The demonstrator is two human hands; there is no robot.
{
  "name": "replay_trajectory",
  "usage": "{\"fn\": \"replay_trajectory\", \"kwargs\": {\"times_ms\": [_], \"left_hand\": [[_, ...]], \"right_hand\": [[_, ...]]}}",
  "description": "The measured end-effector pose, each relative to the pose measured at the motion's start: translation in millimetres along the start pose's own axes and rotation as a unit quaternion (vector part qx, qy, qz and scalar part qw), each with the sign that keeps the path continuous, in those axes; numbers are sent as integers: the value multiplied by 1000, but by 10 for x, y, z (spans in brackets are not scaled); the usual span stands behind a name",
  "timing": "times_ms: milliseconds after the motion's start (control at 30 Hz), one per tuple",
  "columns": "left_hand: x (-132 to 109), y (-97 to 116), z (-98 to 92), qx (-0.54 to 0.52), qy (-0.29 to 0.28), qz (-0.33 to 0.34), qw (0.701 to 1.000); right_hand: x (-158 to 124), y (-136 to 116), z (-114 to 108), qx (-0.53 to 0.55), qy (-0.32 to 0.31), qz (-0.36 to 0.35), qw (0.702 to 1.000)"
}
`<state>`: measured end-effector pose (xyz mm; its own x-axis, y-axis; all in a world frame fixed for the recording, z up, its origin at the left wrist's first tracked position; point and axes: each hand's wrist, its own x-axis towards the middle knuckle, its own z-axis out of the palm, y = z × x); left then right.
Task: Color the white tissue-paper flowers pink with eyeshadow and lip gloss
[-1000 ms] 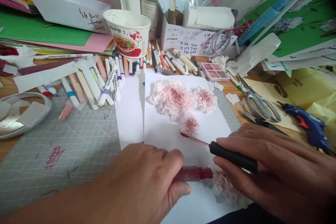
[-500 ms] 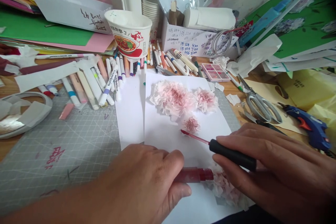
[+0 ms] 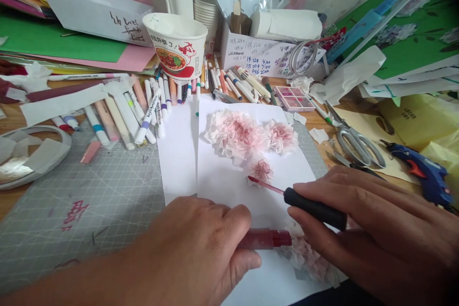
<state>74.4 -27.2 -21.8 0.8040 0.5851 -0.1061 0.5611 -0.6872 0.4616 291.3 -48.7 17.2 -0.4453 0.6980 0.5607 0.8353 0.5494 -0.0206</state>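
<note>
**Red wand tip at the smallest flower**

My left hand (image 3: pixel 201 248) is curled shut around a small red tube (image 3: pixel 267 238). Fingers and thumb wrap its body, and only the open end sticks out to the right, pointing at my other hand. The tube lies nearly flat, just above the white sheet (image 3: pixel 222 186).

My right hand (image 3: pixel 376 229) pinches the black handle of an applicator wand (image 3: pixel 315 209) between thumb and fingertips, the remaining fingers folded loosely beneath. The thin pink stem runs up and left from that hand, crossing above the tube's mouth without touching it. Its red tip sits at the lower edge of the small flower (image 3: pixel 261 170); I cannot tell whether it touches the paper there.

I count four pink-and-white tissue flowers. Three lie beyond my hands on the sheet: the small flower nearest the wand, then the big flower (image 3: pixel 234 134) and the medium flower (image 3: pixel 282 136) side by side farther off. The fourth flower (image 3: pixel 308 258) lies under my right hand, just beside the tube's mouth and partly hidden by my fingers.

There is one tube and one wand. A second white sheet (image 3: pixel 177 153) lies beyond my left hand, both sheets resting on a grey cutting mat (image 3: pixel 89 191). One pair of scissors (image 3: pixel 353 141) and one blue glue gun (image 3: pixel 419 167) lie on the surface beyond my right hand.
</note>
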Motion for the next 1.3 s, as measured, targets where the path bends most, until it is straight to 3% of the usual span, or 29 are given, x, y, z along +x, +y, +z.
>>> {"fn": "replay_trajectory", "kwargs": {"times_ms": [300, 567, 833, 967, 1100, 1300], "left_hand": [[25, 1, -48, -5, -32, -18, 999], [72, 90, -178, 7, -108, -58, 992], [52, 41, -130, -13, -54, -36, 998], [43, 38, -100, -16, -34, -24, 999], [34, 41, -107, -11, -52, -25, 998], [19, 25, -57, 4, -12, -12, 1000]], "right_hand": [[-2, -4, -16, 1, 2, -11, 1000], [26, -16, 49, 16, -34, -22, 999], [68, 5, -41, -45, -4, -31, 998], [41, -16, -19, -19, -9, -34, 999], [27, -40, 61, 9, -31, -28, 999], [61, -43, 50, -14, -20, -27, 999]]}}
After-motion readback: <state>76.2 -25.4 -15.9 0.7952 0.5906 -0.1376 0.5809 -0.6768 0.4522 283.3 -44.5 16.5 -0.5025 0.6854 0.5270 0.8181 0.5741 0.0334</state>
